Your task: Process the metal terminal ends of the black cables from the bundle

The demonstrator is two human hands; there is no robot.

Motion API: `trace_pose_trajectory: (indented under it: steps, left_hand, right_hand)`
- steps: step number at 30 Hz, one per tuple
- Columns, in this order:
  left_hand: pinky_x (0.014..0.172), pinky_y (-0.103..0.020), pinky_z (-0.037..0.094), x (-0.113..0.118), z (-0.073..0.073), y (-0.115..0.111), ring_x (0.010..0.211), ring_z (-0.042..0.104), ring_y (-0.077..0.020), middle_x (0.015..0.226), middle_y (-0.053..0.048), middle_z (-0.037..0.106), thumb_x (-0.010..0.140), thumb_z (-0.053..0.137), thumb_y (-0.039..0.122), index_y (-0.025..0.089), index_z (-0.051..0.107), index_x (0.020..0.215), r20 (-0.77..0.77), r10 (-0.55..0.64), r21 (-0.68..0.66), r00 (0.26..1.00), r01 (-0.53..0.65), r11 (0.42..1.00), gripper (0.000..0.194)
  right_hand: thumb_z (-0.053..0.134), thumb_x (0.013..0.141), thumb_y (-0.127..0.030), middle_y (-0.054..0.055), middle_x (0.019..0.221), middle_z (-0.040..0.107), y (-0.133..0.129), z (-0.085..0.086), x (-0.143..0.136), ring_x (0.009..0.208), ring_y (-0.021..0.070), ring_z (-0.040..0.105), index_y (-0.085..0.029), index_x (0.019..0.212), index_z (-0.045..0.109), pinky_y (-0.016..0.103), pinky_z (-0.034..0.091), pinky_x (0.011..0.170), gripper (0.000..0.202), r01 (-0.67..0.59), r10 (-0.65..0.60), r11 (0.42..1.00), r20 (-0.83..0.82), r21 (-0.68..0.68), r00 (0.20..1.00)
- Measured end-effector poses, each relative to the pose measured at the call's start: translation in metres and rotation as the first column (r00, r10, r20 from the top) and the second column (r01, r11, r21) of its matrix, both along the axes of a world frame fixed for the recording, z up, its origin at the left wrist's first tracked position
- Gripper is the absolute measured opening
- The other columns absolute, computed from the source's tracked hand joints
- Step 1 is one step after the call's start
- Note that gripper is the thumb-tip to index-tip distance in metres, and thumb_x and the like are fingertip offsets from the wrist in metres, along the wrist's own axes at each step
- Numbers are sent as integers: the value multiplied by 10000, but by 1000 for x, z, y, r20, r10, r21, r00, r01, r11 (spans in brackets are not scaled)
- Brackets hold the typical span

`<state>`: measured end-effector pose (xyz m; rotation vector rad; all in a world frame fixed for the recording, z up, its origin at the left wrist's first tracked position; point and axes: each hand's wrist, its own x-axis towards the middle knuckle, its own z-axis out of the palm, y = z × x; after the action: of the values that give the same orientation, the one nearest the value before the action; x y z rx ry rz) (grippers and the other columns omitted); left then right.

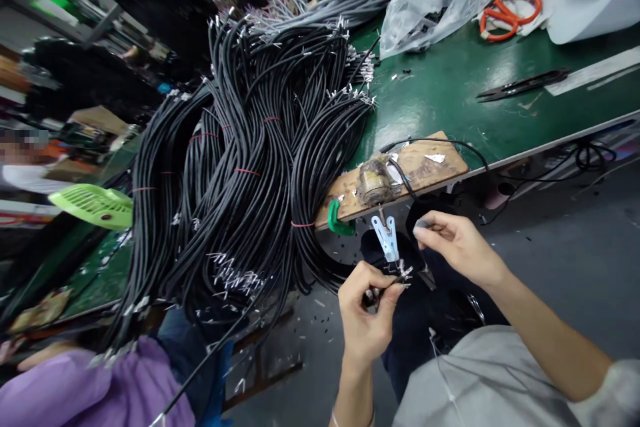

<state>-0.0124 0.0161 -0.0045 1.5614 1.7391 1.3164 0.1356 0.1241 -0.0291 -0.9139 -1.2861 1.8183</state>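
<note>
My left hand (367,310) is closed on a few black cable ends (397,278), whose stripped, whitish tips poke out past the thumb and forefinger. Just above those tips hangs a light blue clothespin (386,238), attached to a thin rod from a grimy, yellowish motor-like block (375,181). To the right, my right hand (463,247) is held apart from the cables, its thumb and forefinger pinched together. Something grey covers a fingertip there; whether anything lies in the pinch, I cannot make out. The block sits on a wooden board (443,159).
Tied bundles of black cable (270,127) cover the green table (425,93) at left. A green clamp (340,217) grips the board. Orange-handled scissors (510,17), dark snips (523,85) and a plastic bag (435,3) lie farther back. A person in a purple sleeve (100,387) is at lower left.
</note>
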Motion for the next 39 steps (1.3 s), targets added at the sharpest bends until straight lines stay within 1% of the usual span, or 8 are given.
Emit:
trace_pose_trajectory:
  steps: [9,13,15,18,23,26,31,39]
  left_hand:
    - [569,-225,419,4,-1,-7,608,522,-118,656,18,550,764,676,99,177,594,717,-23,74,219,997,-67,974,123]
    - [556,-222,400,0,-4,-3,614,509,-120,655,15,535,783,665,137,176,598,718,57,117,250,991,-128,960,102]
    - [552,-219,393,0,-4,-1,614,501,-119,655,13,528,791,656,142,174,596,718,73,129,220,989,-142,965,100]
    - [551,-214,390,2,-4,-2,613,496,-115,662,14,524,793,648,128,173,594,726,40,138,197,990,-143,970,97]
    - [571,-221,410,10,-9,-8,616,511,-117,680,7,532,787,602,50,172,570,753,-163,130,242,978,-88,966,131]
    - [542,-214,397,16,-25,-10,576,511,-114,655,0,528,790,551,6,169,575,796,-304,70,218,950,-2,976,165]
    - [512,-220,370,20,-65,1,549,532,-126,629,-23,526,821,496,71,172,577,708,-373,61,174,926,5,985,172]
    - [510,-225,341,13,-83,10,536,560,-137,582,-20,575,695,516,48,176,584,625,-326,31,-100,945,-67,993,161]
  right_hand:
    - [619,807,-516,-35,513,447,13,23,-24,496,86,365,-143,614,610,236,276,478,421,-73,-33,932,284,354,958]
    - [529,869,-504,-43,490,415,18,18,-34,486,83,367,-150,531,531,224,285,470,490,-125,54,933,213,338,975]
    - [512,898,-441,-35,522,460,6,11,-28,498,89,407,-156,570,536,222,320,483,435,-9,-63,928,179,373,982]
    - [635,840,-305,-28,592,511,-25,6,-15,536,98,468,-164,673,560,217,385,530,231,201,-317,814,127,545,940]
    - [691,793,-205,5,700,627,-58,15,-6,643,140,608,-183,849,558,236,487,664,146,168,-386,632,119,757,915]
    - [611,837,-170,-14,666,654,-55,12,-2,587,131,646,-207,833,542,201,492,603,79,101,-385,700,255,707,887]
    - [515,865,-207,-32,577,656,-36,-13,5,510,135,653,-225,777,501,182,467,497,91,-127,-129,872,472,472,872]
    - [404,883,-272,26,625,691,-30,-48,2,596,187,683,-220,819,493,230,474,544,121,-218,-20,907,554,360,832]
